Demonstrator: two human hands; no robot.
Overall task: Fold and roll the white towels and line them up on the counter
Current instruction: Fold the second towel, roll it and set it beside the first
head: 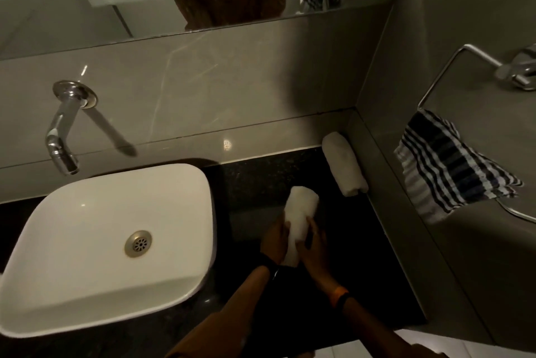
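Near the table's front edge, right of the sink: both hands clamped on one rolled white towel (298, 221), left hand (275, 241) on its left side, right hand (316, 247) on its right, roll pointing away toward the back wall. Dark band on left wrist, orange band (338, 294) on right. Second rolled towel (343, 165) lying at the table's back right corner, against the side wall. White sink (87, 285) at left, chrome tap (62, 137) above. Checked cloth (446, 166) hanging on a wall rail at right.
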